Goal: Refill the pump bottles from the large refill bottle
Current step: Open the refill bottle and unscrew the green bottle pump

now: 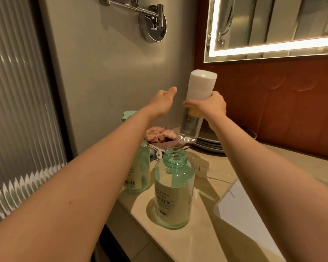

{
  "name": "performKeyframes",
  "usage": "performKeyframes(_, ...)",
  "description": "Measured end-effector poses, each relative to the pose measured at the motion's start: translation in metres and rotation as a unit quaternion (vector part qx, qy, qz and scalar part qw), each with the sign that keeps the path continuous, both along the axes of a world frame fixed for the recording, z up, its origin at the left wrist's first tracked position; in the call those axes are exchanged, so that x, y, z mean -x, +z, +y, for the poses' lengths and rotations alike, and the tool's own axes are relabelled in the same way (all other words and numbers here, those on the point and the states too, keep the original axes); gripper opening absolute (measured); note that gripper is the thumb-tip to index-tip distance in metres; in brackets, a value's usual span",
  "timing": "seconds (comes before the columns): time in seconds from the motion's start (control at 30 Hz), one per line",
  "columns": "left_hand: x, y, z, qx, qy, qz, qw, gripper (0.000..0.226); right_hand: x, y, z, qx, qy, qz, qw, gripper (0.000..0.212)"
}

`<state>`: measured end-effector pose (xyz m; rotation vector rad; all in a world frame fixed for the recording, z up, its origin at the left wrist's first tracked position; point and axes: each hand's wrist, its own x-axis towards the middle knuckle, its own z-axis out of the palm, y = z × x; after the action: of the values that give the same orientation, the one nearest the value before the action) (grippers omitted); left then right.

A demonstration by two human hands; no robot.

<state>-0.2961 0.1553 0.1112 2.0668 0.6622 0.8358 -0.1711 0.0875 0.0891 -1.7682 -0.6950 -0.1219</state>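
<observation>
Far left: ribbed glass panel point(17, 110), upright; on the grey wall beside it, a chrome wall fitting point(153, 25). Pale green glass pump bottle with a green pump head point(138, 167) stands on the beige stone counter point(178, 242), partly hidden behind the left forearm. Left hand point(164, 100) raised in the air over this bottle, back of hand toward camera, thumb pointing right; fingers hidden, so I cannot tell how far open it is; nothing seen in it. Crumpled pink cloth point(159, 134) lies far on the counter. Second pale green glass bottle with a beige printed label point(173, 186) stands nearer, just right of the first; neck uncapped. Above and behind its neck, clear plastic refill bottle with a wide white top point(197, 103), white end up, slightly tilted, off the counter. Right hand point(210, 106) wraps round its middle, fingers curled tight. Stack of grey plates point(208, 143) far right of the cloth; white sink basin point(244, 214) near right; lit mirror point(273, 25) upper right.
</observation>
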Motion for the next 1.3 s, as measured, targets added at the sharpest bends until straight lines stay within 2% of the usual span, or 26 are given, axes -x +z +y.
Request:
performKeyframes(0.07,0.003,0.005,-0.006,-0.003,0.003,-0.015,1.0,0.035,0.003,0.016,-0.014,-0.003,0.002,-0.047,0.999,0.072)
performKeyframes(0.17,0.01,0.017,-0.025,0.002,-0.007,-0.042,0.999,0.048,0.012,0.027,-0.039,0.021,0.015,-0.088,0.996,0.069)
performKeyframes(0.4,0.029,0.022,-0.084,-0.04,-0.063,-0.041,0.996,0.059,0.039,-0.005,-0.099,0.083,0.017,-0.062,0.995,0.063)
performKeyframes(0.6,0.039,0.007,-0.119,-0.069,-0.116,0.02,0.991,0.062,0.064,-0.03,-0.136,0.097,0.063,-0.042,0.992,0.057)
performKeyframes(0.8,0.05,0.004,-0.14,-0.137,-0.155,0.11,0.972,0.061,0.082,-0.045,-0.168,0.101,0.155,-0.027,0.982,0.06)
performKeyframes(0.9,0.054,0.004,-0.146,-0.162,-0.164,0.144,0.962,0.059,0.084,-0.051,-0.174,0.094,0.171,-0.004,0.981,0.068)
performKeyframes(1.17,0.051,-0.006,-0.164,-0.202,-0.136,0.138,0.96,0.064,0.096,-0.055,-0.18,0.057,0.132,0.025,0.989,0.069)
performKeyframes(1.3,0.044,-0.009,-0.176,-0.198,-0.056,0.137,0.969,0.061,0.104,-0.055,-0.178,0.068,0.071,-0.009,0.995,0.073)
